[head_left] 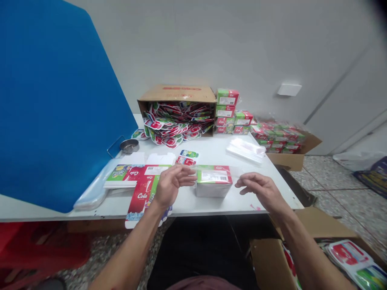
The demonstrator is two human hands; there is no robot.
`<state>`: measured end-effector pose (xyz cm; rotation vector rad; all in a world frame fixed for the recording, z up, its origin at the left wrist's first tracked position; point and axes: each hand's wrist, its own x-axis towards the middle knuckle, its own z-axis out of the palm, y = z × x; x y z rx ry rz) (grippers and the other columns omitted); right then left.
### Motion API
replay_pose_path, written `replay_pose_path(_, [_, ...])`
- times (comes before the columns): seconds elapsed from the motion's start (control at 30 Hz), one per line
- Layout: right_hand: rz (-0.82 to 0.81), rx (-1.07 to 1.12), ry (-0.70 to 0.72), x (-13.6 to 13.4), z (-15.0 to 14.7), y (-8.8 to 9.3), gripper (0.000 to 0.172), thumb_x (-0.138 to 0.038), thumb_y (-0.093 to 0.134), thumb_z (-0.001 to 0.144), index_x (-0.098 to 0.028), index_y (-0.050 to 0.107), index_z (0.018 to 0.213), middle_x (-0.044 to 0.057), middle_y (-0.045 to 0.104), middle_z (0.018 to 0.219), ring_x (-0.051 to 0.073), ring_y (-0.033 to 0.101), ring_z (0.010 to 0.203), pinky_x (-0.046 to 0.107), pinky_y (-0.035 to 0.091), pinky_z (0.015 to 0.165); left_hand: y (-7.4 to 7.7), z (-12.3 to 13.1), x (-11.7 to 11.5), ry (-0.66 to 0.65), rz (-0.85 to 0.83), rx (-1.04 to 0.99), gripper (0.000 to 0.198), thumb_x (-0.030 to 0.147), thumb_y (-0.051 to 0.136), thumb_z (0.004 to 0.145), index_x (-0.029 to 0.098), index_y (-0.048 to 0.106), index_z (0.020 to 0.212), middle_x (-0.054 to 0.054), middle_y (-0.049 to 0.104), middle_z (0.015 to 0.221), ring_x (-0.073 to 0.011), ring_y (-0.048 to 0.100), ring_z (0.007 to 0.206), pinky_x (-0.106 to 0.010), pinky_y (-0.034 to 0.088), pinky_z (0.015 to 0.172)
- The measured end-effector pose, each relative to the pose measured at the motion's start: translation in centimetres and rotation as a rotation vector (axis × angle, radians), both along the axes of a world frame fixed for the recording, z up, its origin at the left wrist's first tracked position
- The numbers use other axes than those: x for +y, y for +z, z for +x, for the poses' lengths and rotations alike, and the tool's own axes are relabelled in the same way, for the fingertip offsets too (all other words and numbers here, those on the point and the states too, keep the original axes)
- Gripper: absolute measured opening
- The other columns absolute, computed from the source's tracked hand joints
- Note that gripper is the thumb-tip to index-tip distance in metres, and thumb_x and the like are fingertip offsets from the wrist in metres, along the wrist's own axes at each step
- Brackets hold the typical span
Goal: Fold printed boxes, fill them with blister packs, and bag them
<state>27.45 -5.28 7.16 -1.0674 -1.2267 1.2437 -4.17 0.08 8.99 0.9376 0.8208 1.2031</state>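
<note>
A red-and-green printed carton (213,177), white along its sides and with a white label on top, is set near the front edge of a white table (193,207), centred between the hands so that it can be reached by both. It appears to be wrapped in thin clear film (237,171). The left hand (172,183) is held with its slightly curled fingers (187,175) extended, their tips brought up to the carton's near side; whether the film is pinched cannot be told. The right hand (260,189) is kept open just beside the other side, with nothing grasped. Flat red-and-green cola carton blanks (142,193) are laid toward the left, close to the left hand — ready to be picked up — while a brown cardboard box of printed blanks (178,93) lies on its side by the back edge.
</note>
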Motion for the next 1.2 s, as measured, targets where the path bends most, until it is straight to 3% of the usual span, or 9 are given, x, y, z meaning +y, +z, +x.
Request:
replay_pose_path(0.1, [0.015, 0.068, -0.054, -1.2, -0.4, -2.0, 0.022, -0.037, 0.079, 0.082, -0.019, 0.077, 0.095, 0.009, 0.079, 0.093, 0.026, 0.075, 0.093, 0.042, 0.06, 0.088, -0.6, 0.6, -0.7, 0.052, -0.068, 0.014, 0.052, 0.064, 0.066, 0.079, 0.012, 0.07, 0.082, -0.014, 0.079, 0.081, -0.0281, 0.078, 0.071, -0.037, 0.062, 0.063])
replay_pose_path(0.17, [0.018, 0.149, -0.085, -1.5, -0.9, -3.1, 0.025, -0.039, 0.079, 0.081, -0.018, 0.079, 0.094, 0.01, 0.08, 0.091, 0.028, 0.076, 0.091, 0.045, 0.059, 0.091, -1.2, 1.1, -1.3, 0.138, -0.084, 0.109, 0.043, 0.055, 0.078, 0.074, 0.013, 0.068, 0.078, -0.01, 0.078, 0.073, -0.0246, 0.076, 0.064, -0.033, 0.061, 0.061])
replay_pose_path(0.4, [-0.034, 0.19, -0.4, -1.3, -3.4, -5.7, 0.026, -0.04, 0.082, 0.079, -0.017, 0.072, 0.071, 0.005, 0.074, 0.068, 0.021, 0.071, 0.063, 0.035, 0.059, 0.067, -4.6, 2.2, -3.4, 0.268, -0.112, 0.129, 0.04, 0.031, 0.092, 0.065, 0.016, 0.06, 0.084, 0.001, 0.072, 0.064, -0.0165, 0.072, 0.06, -0.027, 0.061, 0.064])
replay_pose_path(0.53, [-0.051, 0.262, -0.438, -1.2, -4.3, -6.7, 0.041, -0.034, 0.088, 0.073, -0.021, 0.066, 0.106, -0.001, 0.072, 0.067, 0.019, 0.071, 0.063, 0.035, 0.059, 0.069, -6.5, 1.7, -3.4, 0.215, -0.114, 0.087, 0.057, 0.028, 0.091, 0.067, 0.019, 0.055, 0.11, 0.004, 0.073, 0.072, -0.0138, 0.07, 0.061, -0.028, 0.059, 0.068])
replay_pose_path(0.63, [-0.088, 0.282, -0.396, -0.6, -4.1, -7.5, 0.059, -0.033, 0.088, 0.073, -0.022, 0.06, 0.124, -0.003, 0.072, 0.068, 0.018, 0.071, 0.064, 0.035, 0.059, 0.072, -8.0, 1.1, -2.6, 0.156, -0.067, 0.143, 0.055, 0.028, 0.089, 0.07, 0.017, 0.06, 0.116, 0.002, 0.074, 0.074, -0.0142, 0.07, 0.064, -0.028, 0.058, 0.07])
replay_pose_path(0.8, [-0.055, 0.184, -0.318, 1.3, -2.8, -9.3, 0.023, -0.036, 0.085, 0.075, -0.017, 0.072, 0.078, 0.004, 0.073, 0.064, 0.018, 0.067, 0.06, 0.033, 0.056, 0.065, -9.5, 0.5, -0.6, 0.151, 0.115, 0.382, 0.022, 0.033, 0.083, 0.075, 0.014, 0.076, 0.084, -0.003, 0.075, 0.071, -0.0166, 0.07, 0.069, -0.028, 0.056, 0.073])
replay_pose_path(0.93, [-0.008, 0.14, -0.26, 2.5, -1.7, -10.1, 0.017, -0.033, 0.083, 0.076, -0.02, 0.073, 0.073, 0.003, 0.072, 0.063, 0.018, 0.066, 0.061, 0.034, 0.054, 0.065, -10.1, 0.1, 0.4, 0.117, 0.187, 0.431, 0.017, 0.033, 0.082, 0.077, 0.017, 0.079, 0.083, -0.003, 0.076, 0.075, -0.0176, 0.07, 0.073, -0.029, 0.055, 0.076])
replay_pose_path(1.1, [-0.005, 0.208, -0.195, 4.0, -0.5, -11.0, 0.018, -0.032, 0.086, 0.072, -0.023, 0.071, 0.065, 0.001, 0.075, 0.08, 0.02, 0.066, 0.081, 0.034, 0.051, 0.081, -11.1, -0.2, 1.4, 0.092, 0.171, 0.297, 0.014, 0.028, 0.086, 0.073, 0.018, 0.079, 0.079, -0.006, 0.076, 0.101, -0.02, 0.068, 0.101, -0.029, 0.05, 0.093])
replay_pose_path(1.2, [-0.07, 0.365, -0.112, 5.5, -0.5, -11.7, 0.026, -0.036, 0.088, 0.07, -0.024, 0.067, 0.063, 0.001, 0.073, 0.082, 0.02, 0.066, 0.081, 0.032, 0.05, 0.079, -11.9, 0.5, 2.5, 0.028, 0.054, 0.028, 0.014, 0.022, 0.088, 0.071, 0.016, 0.076, 0.074, -0.006, 0.074, 0.102, -0.0181, 0.064, 0.106, -0.027, 0.046, 0.097])
